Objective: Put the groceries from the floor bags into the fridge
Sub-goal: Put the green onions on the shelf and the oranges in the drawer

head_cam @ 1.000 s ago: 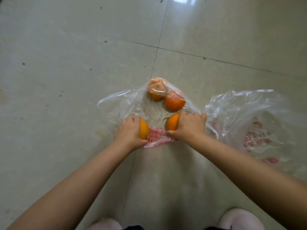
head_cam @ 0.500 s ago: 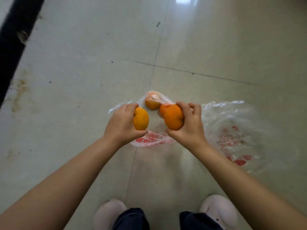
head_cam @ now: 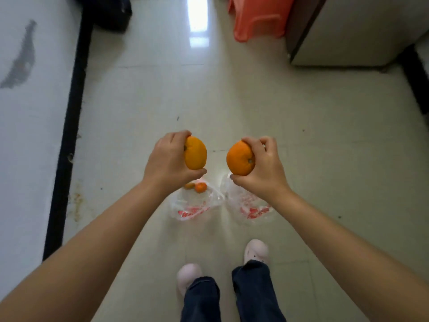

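Left bag (head_cam: pixel 193 206): red print is showing along its near edge, too blurred to read.
Right bag (head_cam: pixel 249 203): red print is showing just right of the left bag, also unreadable.
Readable words, brands, numbers: none are showing anywhere.
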Demonstrator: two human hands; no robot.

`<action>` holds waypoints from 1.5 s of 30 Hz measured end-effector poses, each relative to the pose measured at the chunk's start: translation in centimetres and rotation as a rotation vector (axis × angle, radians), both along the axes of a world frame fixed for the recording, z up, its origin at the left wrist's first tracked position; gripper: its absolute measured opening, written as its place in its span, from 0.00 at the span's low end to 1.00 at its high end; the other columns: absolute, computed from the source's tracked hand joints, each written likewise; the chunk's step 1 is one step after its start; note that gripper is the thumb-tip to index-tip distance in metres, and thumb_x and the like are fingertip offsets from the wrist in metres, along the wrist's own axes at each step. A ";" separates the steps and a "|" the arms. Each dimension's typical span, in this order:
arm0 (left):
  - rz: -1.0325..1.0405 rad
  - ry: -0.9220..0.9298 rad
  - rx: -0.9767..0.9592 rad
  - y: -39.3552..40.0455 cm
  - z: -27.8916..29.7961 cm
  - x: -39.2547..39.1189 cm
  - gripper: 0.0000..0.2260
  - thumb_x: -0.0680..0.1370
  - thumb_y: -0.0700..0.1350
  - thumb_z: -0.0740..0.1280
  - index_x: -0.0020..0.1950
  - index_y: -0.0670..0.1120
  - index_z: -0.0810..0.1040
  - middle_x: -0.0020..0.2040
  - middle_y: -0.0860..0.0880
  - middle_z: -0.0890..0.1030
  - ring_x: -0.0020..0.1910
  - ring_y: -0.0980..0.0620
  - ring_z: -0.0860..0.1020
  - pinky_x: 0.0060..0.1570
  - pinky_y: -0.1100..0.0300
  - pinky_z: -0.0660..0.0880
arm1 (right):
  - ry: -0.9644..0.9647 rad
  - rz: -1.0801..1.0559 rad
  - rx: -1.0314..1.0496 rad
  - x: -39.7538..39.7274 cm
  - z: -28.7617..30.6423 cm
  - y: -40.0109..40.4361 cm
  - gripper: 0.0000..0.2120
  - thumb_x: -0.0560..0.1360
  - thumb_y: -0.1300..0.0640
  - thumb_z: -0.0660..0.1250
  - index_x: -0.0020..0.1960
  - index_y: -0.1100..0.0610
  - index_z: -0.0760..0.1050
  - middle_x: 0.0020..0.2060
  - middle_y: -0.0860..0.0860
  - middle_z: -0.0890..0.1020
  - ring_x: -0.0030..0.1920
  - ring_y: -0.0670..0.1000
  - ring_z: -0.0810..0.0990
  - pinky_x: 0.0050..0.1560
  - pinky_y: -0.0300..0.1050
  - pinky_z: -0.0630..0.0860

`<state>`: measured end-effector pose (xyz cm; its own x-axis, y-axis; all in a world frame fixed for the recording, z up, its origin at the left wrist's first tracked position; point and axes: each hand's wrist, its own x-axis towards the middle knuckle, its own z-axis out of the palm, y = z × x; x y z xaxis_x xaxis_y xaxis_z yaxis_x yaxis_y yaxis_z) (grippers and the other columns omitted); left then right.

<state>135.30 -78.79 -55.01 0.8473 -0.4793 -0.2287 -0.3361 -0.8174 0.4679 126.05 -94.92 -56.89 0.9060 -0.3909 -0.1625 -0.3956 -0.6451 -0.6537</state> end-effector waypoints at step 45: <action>-0.279 -0.727 -0.519 -76.7 53.0 5.3 0.34 0.67 0.51 0.76 0.69 0.46 0.67 0.65 0.43 0.73 0.64 0.43 0.71 0.60 0.52 0.70 | -0.626 -0.342 -0.564 -0.2 55.7 -74.6 0.37 0.63 0.49 0.77 0.67 0.54 0.64 0.63 0.55 0.72 0.61 0.56 0.72 0.51 0.43 0.67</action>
<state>140.56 -155.46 -2.00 0.5373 -0.5808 0.6115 -0.8420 -0.4108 0.3497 125.89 -169.50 -1.15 0.5845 -0.5266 0.6173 -0.3030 -0.8474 -0.4361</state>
